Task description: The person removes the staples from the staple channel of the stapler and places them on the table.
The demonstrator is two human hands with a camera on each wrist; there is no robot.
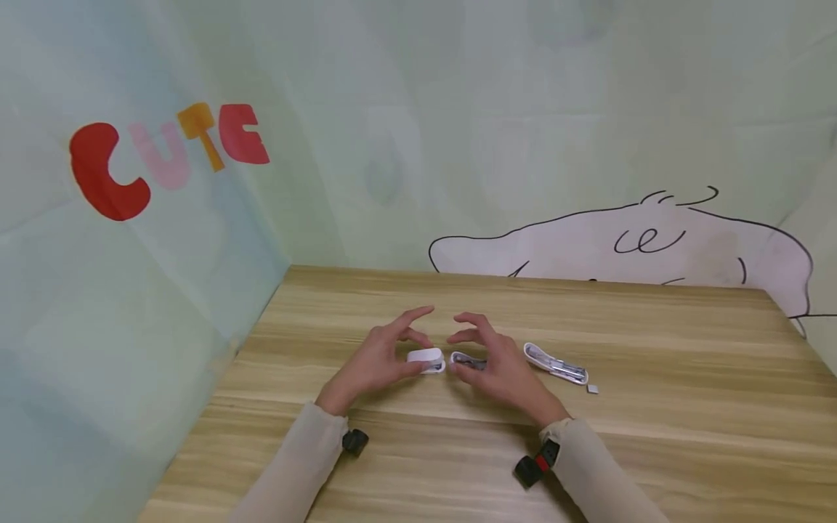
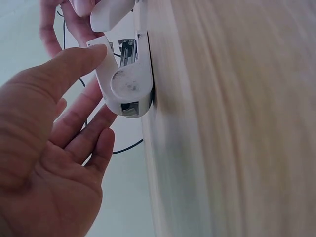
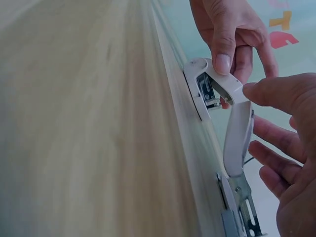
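Note:
In the head view a white stapler (image 1: 428,356) lies at my left hand (image 1: 375,359). My left thumb and a finger hold its upper arm, while the index finger sticks out above it. The left wrist view shows this stapler (image 2: 131,81) with its arm lifted off its base. My right hand (image 1: 506,370) is beside a second white stapler (image 1: 466,358), swung wide so its inside shows. The thumb touches the white cover (image 3: 237,138); the other fingers are spread behind it. My hand hides part of that stapler.
A third stapler (image 1: 556,365), unfolded with its metal rail showing, lies to the right on the wooden table (image 1: 405,465). Near its end is a small grey block (image 1: 592,389), apparently staples. A printed cloth backdrop (image 1: 366,145) stands behind the table.

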